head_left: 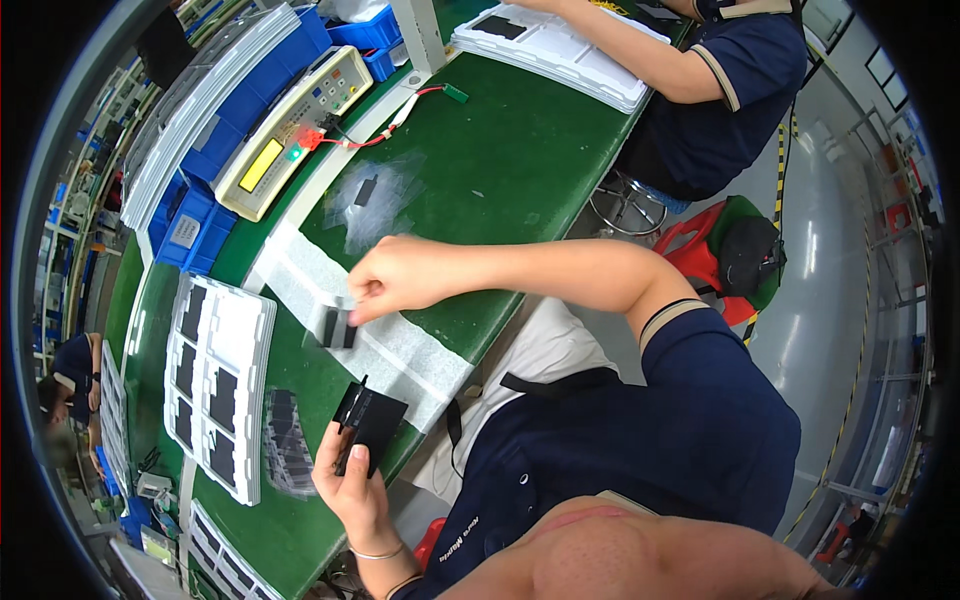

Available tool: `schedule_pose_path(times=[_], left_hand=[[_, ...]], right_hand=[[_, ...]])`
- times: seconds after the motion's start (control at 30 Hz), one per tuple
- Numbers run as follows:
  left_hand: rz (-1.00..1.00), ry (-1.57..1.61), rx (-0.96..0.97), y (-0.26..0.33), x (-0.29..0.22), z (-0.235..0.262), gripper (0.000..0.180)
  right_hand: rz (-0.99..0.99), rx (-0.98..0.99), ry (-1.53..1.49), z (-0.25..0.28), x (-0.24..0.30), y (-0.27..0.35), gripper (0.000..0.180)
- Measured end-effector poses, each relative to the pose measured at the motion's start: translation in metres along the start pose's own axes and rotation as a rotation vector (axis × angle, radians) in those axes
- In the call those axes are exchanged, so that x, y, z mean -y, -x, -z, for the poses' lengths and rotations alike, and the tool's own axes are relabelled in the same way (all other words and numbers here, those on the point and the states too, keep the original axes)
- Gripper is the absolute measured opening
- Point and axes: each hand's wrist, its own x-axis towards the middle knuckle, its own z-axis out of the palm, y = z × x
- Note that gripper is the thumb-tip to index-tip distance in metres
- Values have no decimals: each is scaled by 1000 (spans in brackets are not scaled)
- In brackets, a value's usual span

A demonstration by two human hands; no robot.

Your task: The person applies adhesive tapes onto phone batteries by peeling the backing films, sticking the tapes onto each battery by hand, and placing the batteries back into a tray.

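My left hand (352,480) holds a flat black rectangular pack (380,425) between thumb and fingers, tilted above the table's near edge; a thin tab sticks up at its far corner. Over the white cloth strip (405,358), my right hand (388,278) is closed, its fingertips pinching a small dark rectangular piece (339,328) that is smeared by motion. Near my left hand, a row of dark strips under clear film (287,440) lies on the green table (480,150). Beyond it stands a white tray (255,350) with several black packs in its compartments.
A cream tester (292,130) with red leads (385,130) stands at the back, among blue bins (205,225). Loose clear films (398,195) lie beyond my right hand. At the upper right a co-worker's arm (640,55) reaches over stacked white trays (560,65).
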Motion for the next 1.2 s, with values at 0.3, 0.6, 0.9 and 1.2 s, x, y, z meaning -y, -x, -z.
schedule_pose_path(times=[0.3,0.6,0.9,1.2], left_hand=[[-191,186,28,-6,26,-15,39],[-441,-175,-92,-29,2,-23,47],[-515,-331,-163,-24,-9,-14,13],[-879,-493,-375,-25,9,-19,19]], right_hand=[[117,-4,-762,-36,31,43,21],[134,-289,-634,-47,50,37,10],[245,-276,-548,-65,58,23,12],[516,-565,-180,-82,70,17,20]])
